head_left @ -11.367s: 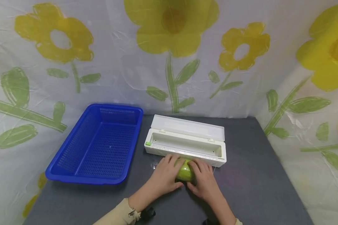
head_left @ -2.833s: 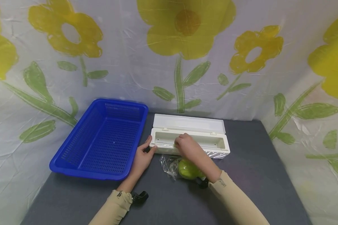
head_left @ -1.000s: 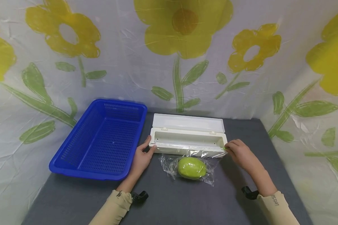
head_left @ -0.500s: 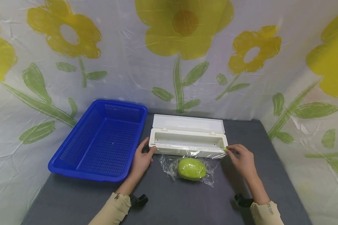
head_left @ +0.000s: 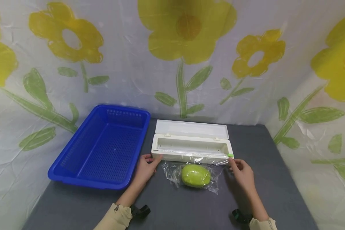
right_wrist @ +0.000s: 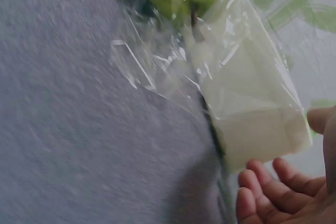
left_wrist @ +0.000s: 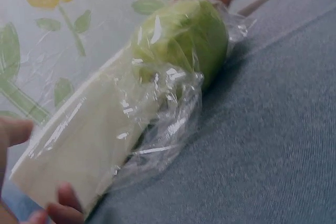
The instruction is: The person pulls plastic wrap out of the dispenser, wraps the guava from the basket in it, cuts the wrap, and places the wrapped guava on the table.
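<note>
On the tabletop (head_left: 187, 210), a white cling-film dispenser (head_left: 172, 156), probably light, stiff and best held by its ends, sits between left hand (head_left: 144, 170) and right hand (head_left: 243, 175), each grip spread apart, behind a film-wrapped green fruit (head_left: 196, 175).

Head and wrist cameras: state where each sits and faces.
Head: on the head, facing forward-down at a blue plastic basket, white rectangular plastic box and oval green fruit; left hand, right hand and forearms show.
Left wrist: on that wrist, facing along the box; left hand lower left, right hand top.
Right wrist: on that wrist, facing back along the box; right hand lower right.
Wrist views share box and fruit.
</note>
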A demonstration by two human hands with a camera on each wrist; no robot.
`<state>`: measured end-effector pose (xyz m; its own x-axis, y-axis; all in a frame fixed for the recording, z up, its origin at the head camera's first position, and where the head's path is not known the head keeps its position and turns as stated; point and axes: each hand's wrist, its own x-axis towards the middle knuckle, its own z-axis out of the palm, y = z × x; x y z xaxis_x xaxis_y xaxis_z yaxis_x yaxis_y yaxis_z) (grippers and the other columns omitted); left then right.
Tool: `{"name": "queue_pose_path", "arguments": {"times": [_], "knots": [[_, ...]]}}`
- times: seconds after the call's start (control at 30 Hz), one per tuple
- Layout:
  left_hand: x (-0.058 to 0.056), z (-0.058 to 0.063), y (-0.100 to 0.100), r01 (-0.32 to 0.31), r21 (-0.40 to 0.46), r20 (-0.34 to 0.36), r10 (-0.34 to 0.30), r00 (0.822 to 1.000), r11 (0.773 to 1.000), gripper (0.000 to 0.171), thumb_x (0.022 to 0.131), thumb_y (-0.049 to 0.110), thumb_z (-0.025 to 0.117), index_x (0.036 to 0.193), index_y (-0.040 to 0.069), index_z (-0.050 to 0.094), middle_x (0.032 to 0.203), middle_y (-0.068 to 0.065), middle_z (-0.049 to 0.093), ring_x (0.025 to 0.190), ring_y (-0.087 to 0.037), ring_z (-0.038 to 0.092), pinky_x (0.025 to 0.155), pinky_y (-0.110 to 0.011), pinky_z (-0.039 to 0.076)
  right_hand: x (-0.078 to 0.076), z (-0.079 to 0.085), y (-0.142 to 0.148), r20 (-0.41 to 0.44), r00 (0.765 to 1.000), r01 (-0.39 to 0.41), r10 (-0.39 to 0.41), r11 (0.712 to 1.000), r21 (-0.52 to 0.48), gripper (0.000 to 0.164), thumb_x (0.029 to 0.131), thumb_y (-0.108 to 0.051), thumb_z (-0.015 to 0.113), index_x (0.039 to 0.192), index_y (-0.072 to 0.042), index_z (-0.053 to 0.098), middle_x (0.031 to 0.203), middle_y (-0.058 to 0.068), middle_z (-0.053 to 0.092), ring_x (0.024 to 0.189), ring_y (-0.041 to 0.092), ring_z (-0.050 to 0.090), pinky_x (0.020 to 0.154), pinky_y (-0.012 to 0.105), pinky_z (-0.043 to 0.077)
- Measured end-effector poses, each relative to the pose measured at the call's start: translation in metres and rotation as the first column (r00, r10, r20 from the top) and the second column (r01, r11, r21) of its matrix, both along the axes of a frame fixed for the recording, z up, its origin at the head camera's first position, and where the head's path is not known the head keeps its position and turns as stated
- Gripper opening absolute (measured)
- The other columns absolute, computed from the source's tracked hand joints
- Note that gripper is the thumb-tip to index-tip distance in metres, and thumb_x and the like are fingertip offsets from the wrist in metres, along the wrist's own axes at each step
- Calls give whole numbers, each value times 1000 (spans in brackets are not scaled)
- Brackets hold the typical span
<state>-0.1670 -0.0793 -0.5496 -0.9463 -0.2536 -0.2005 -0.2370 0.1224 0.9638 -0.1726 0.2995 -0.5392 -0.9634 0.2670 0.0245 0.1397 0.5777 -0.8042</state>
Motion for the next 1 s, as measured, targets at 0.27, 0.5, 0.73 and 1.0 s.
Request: {"name": "queue_pose_path", "arguments": {"times": [0.27, 0.5, 0.73, 1.0], "knots": [[6, 2, -3, 135, -49, 21, -135, 991, 990, 61, 96, 37, 79, 126, -14, 65, 108, -23, 73, 53, -11, 59, 58, -28, 47, 4, -6, -4, 110, 994, 1, 22, 980, -201, 64, 106, -54, 60, 125, 6, 72, 114, 15, 79, 85, 3, 71, 75, 18, 55], [2, -2, 1, 152, 25, -64, -151, 987, 988, 42, 95, 26, 82, 123, -4, 75, 113, -22, 77, 47, -9, 58, 50, -26, 46, 1, -8, -9, 93, 993, -38, 71, 946, -321, 46, 100, -34, 76, 126, 4, 72, 100, -7, 78, 89, 1, 69, 79, 21, 57], [-3, -6, 4, 139, 132, -71, -130, 989, 981, 35, 96, 22, 81, 117, -5, 76, 101, -19, 78, 47, -7, 53, 44, -21, 38, 0, -11, -14, 22, 996, -77, 92, 922, -380, 29, 98, -18, 79, 115, 5, 74, 90, -15, 77, 87, 1, 70, 77, 22, 57], [-2, -4, 7, 158, 81, -81, -151, 985, 984, 30, 95, 24, 82, 110, -2, 78, 92, -13, 78, 49, -9, 56, 46, -22, 39, 1, -10, -14, -112, 989, -138, 100, 902, -408, 27, 102, -9, 72, 116, 14, 72, 85, -10, 79, 84, 5, 75, 78, 22, 59]]}}
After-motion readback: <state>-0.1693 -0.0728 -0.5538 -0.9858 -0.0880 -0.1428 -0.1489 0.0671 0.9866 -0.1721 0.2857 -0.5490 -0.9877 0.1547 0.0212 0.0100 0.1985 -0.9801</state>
